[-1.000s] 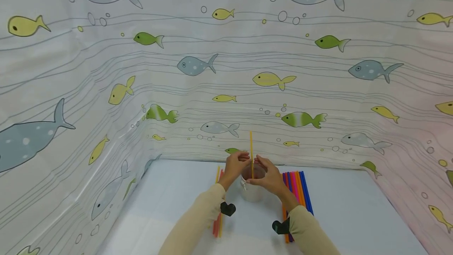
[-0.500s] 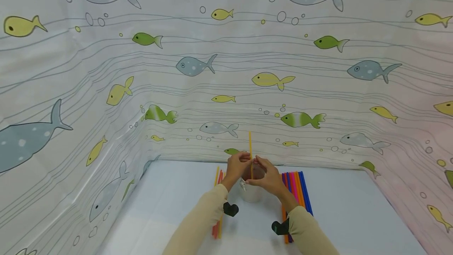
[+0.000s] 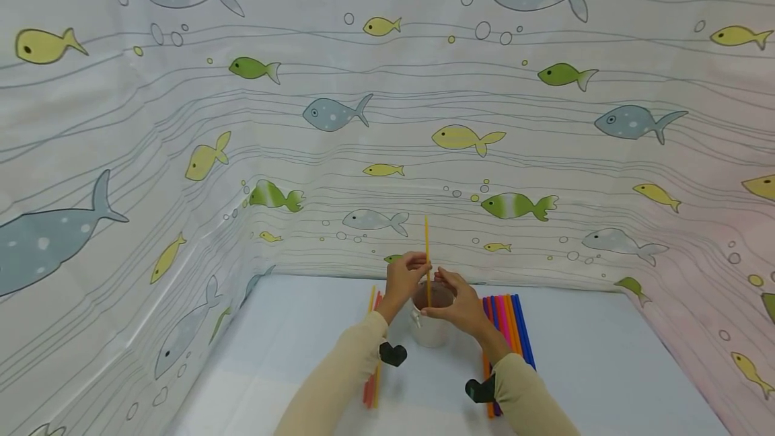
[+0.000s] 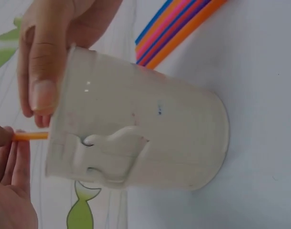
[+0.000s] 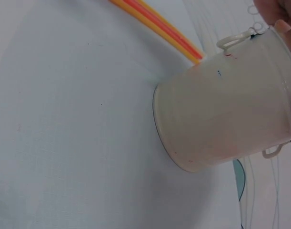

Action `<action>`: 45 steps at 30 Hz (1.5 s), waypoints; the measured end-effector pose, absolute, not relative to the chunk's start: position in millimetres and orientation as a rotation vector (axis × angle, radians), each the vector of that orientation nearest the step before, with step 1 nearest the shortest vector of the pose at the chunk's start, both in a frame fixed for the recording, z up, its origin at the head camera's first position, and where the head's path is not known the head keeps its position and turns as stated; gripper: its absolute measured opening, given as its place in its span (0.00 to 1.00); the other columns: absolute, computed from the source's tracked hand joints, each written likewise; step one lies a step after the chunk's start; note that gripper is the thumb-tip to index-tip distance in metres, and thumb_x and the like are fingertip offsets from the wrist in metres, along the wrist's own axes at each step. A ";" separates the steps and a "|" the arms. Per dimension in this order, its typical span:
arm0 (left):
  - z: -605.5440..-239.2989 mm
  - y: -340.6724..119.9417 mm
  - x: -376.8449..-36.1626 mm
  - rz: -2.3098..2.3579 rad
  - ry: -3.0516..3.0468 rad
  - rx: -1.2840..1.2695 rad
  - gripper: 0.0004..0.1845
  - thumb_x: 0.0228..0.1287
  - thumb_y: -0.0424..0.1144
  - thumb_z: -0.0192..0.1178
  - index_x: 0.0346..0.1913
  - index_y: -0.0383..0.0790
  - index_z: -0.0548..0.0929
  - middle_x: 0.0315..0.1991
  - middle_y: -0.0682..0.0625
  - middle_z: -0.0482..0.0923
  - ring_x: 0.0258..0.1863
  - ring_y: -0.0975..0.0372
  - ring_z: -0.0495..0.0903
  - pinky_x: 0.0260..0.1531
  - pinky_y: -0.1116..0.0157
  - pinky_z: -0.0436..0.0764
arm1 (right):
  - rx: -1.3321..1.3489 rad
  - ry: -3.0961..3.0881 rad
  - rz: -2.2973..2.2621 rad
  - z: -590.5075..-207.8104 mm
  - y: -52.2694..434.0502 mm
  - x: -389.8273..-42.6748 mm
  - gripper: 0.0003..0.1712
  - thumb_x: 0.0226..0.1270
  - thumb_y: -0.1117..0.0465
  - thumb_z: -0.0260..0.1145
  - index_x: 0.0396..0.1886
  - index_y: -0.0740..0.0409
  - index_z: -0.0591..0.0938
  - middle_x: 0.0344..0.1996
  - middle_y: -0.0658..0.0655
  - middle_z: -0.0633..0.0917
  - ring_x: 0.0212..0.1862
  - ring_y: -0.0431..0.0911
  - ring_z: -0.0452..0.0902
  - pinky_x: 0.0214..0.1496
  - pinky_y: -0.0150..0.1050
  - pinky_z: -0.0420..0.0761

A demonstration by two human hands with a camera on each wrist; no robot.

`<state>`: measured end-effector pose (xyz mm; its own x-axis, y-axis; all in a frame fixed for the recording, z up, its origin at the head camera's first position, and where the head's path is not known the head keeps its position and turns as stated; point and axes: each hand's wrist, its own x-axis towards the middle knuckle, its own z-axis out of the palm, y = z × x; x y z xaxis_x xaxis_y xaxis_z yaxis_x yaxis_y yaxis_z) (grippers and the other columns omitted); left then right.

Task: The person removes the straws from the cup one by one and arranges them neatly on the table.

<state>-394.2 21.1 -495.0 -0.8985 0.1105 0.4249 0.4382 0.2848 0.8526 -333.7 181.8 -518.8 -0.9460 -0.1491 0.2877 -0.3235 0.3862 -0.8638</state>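
Left hand (image 3: 404,279) pinching yellow straw (image 3: 426,254), right hand (image 3: 461,303) gripping cup (image 4: 140,131), handle only wrist-visible

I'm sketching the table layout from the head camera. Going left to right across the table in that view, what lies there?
Left straw bundle → left hand → yellow straw, held upright over the white cup → right hand → right straw bundle.
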 end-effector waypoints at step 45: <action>-482.7 -81.8 -378.5 -2.105 -2.111 -0.274 0.13 0.66 0.31 0.63 0.51 0.31 0.82 0.44 0.34 0.82 0.42 0.48 0.84 0.40 0.61 0.86 | 0.484 -2.460 1.578 -520.9 181.4 -332.8 0.58 0.42 0.52 0.84 0.73 0.58 0.65 0.62 0.54 0.75 0.63 0.49 0.71 0.70 0.47 0.64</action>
